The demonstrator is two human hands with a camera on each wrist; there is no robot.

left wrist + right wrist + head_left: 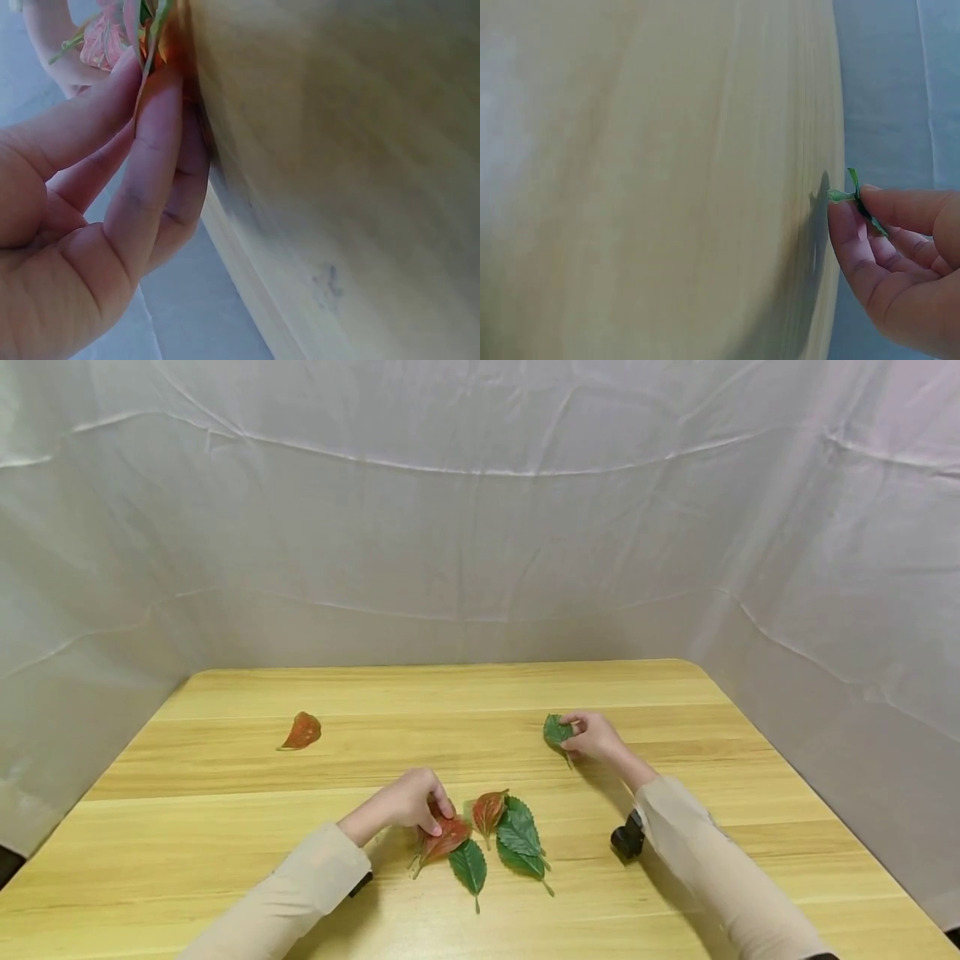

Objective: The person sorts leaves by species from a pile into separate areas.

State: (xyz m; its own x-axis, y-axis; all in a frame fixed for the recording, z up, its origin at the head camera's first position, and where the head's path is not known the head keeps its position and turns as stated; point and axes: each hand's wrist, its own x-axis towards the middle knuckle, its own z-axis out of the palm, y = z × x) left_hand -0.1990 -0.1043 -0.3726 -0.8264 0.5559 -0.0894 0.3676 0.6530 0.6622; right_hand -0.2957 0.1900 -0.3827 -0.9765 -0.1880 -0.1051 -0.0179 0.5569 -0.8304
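Observation:
My left hand (pixel 411 800) pinches a red leaf (pixel 450 838) low over the table, left of the middle group of leaves. In the left wrist view its thumb and fingers close on the leaf's edge, right by the wood. Farther back on the right, my right hand (pixel 597 737) holds a green leaf (pixel 554 732) between thumb and fingertips. The right wrist view shows that green leaf (pixel 863 205) nearly edge-on, its shadow falling on the table. Near the left hand lie a green leaf with a stem (pixel 468 865), a smaller red leaf (pixel 488 812) and overlapping green leaves (pixel 519 828).
A single red leaf (pixel 303 731) lies at the back left of the wooden table (pixel 225 860). Pale cloth (pixel 465 543) hangs behind the table and along both sides. A black device (pixel 627 837) sits under the right sleeve's cuff.

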